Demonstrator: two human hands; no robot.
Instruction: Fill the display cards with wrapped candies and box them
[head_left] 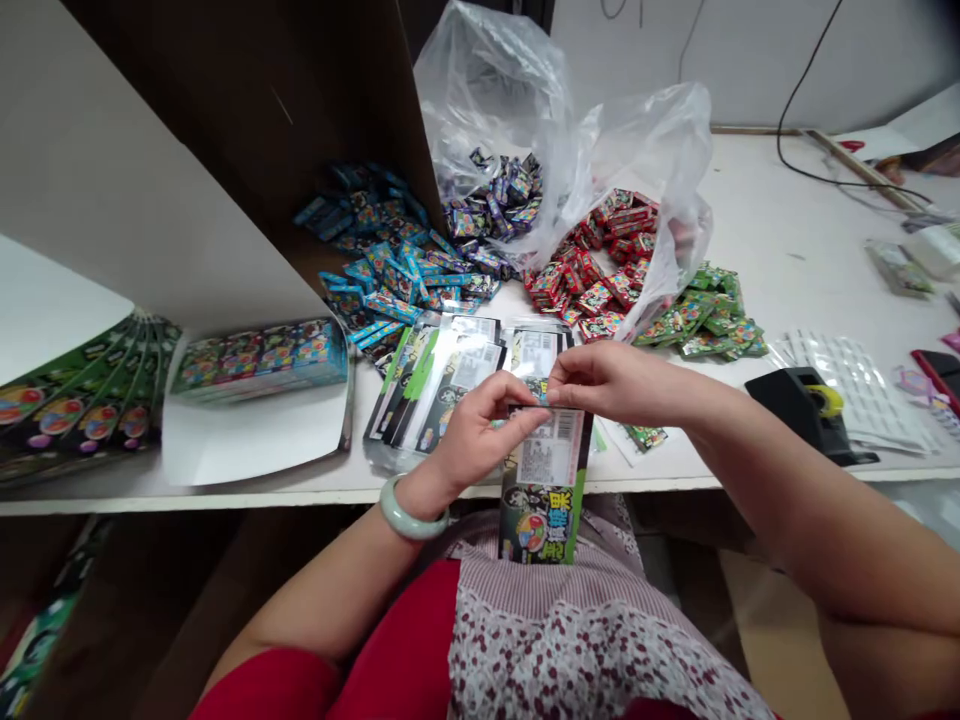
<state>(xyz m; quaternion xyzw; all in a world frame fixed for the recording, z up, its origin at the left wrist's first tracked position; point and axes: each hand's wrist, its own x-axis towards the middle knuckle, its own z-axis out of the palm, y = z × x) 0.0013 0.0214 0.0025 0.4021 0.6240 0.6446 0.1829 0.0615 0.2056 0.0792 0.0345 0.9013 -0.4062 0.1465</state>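
Note:
My left hand and my right hand meet at the top edge of a black and green printed candy package. Thumbs and fingers of both hands are closed on that edge, pinching it. The package hangs down over the table's front edge, with a pale barcode label on its upper part and colourful characters below. What lies between the fingertips is partly hidden. Just beyond my hands, similar flat packages lie overlapped in clear plastic. A green bracelet circles my left wrist.
Piles of blue, purple, red and green small candy packets lie behind, some in clear plastic bags. A filled display box stands left, a tape dispenser and sticker sheets right.

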